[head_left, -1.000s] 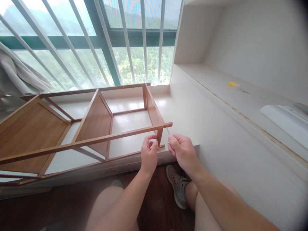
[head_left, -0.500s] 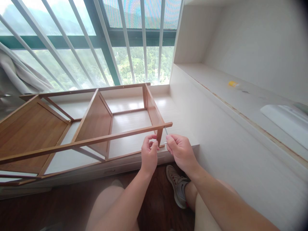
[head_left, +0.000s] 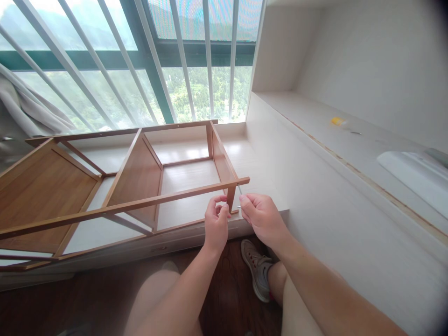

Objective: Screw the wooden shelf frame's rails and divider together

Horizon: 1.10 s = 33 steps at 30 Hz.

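Note:
A brown wooden shelf frame lies on its side along the pale window ledge. My right hand is closed on a thin metal hex key. The key's long end rises to the underside of the front rail, close to its right end; its short end sticks out left of my fingers. Whether the tip sits in a fastener is too small to see. My left hand is beside the short upright at that corner, fingers curled and thumb near the forefinger. Anything inside them is hidden.
A barred window is behind the frame, with a grey curtain at left. On the raised shelf at right lie a yellow-ended item, a small metal piece and a white object. My shoe stands on the dark floor.
The view has shifted very slightly. Both hands stay in nearly the same place, with the hex key still at the rail's end.

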Motion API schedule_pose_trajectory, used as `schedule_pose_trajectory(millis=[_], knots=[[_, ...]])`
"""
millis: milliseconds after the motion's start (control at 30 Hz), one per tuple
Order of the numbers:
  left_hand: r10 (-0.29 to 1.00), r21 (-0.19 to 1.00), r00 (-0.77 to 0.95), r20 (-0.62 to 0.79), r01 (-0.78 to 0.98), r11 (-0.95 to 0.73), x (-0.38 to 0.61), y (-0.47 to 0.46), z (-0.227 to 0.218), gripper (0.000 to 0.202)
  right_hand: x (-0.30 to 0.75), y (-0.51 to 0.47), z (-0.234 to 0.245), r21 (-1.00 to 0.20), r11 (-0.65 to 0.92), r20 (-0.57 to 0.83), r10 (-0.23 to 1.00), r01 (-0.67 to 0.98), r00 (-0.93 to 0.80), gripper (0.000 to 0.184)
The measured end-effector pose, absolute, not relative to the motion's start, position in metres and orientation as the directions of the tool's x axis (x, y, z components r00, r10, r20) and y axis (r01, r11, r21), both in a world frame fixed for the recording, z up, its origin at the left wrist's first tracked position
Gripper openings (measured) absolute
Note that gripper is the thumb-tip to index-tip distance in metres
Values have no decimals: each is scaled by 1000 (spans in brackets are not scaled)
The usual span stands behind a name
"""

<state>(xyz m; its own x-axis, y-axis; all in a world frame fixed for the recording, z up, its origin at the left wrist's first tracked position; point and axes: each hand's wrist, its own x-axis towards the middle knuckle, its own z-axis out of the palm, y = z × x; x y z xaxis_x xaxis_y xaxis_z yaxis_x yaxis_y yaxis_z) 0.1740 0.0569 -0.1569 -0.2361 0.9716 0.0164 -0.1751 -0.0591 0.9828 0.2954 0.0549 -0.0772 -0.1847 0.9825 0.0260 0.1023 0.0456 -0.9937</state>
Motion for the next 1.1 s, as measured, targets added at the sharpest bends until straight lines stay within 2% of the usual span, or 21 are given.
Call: schedule_pose_trajectory(millis=[67,100,167,267,333,800,933,1100], knots=[[971,985,-240,19,-163,-60,174,57,-156,31,291,52,-76,-963,-153,-86,954,-222,-287,42],[971,986,-237,17,-159,-56,174,56,-156,31,288,50,-75,-885,-266,-126,927,-382,-354,40],[975,986,-222,9,-158,-45,173,56,-154,31,284,45,-73,-657,-439,-138,869,-613,-475,37],[979,986,-202,4,-164,-38,172,55,-154,31,281,40,-71,-397,-523,-81,838,-754,-539,36],[979,985,-205,10,-165,-45,171,55,-155,32,280,39,-73,-343,-532,-68,836,-775,-544,35],[977,987,-213,-11,-161,-24,171,56,-156,31,281,40,-78,-530,-458,-74,864,-714,-499,40],[977,985,-213,8,-165,-44,170,57,-157,30,280,38,-78,-670,-371,-80,897,-643,-434,40],[973,986,-231,20,-156,-57,171,58,-158,30,280,42,-85,-878,-168,-67,971,-448,-231,43]])
